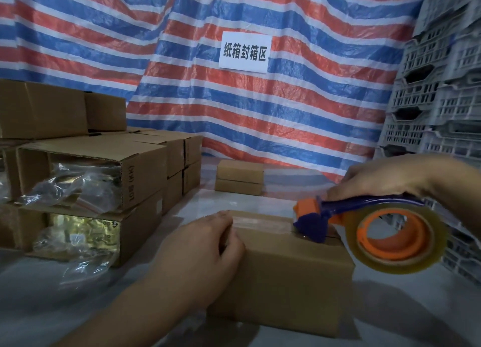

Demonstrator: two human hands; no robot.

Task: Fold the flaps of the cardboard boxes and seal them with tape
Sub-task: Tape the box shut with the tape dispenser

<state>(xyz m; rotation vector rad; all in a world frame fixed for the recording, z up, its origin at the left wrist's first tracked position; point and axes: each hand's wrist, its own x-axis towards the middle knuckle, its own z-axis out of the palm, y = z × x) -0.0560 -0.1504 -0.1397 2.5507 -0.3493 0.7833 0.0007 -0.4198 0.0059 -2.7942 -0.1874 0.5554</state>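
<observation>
- One striped tarp fills the back, paper sign pinned on it; grey plastic crates stacked at right.
- Many cardboard boxes in a stack at left on the surface; two lie on their sides with open ends toward camera, plastic-wrapped goods showing. Two small flat boxes sit at the back, well apart from the work.
- Box being sealed: centre foreground on the surface, flaps folded down, long axis running left to right.
- Tape dispenser: blue and orange, clear roll mounted, head pressed on the box top near its right end.
- Right hand: fingers curled round the dispenser handle, gripping from above.
- Left hand: on the box's left top edge, fingers bent over it, pressing down where the tape starts; judged as steadying the box.
- Tape strip: laid along the centre seam, from the left-hand fingers to the dispenser head.
- Key relation: a short stretch of bare seam lies just right of the dispenser head, on the right hand's side. Likely next is a pull along the long axis past the right edge, then a cut.
</observation>
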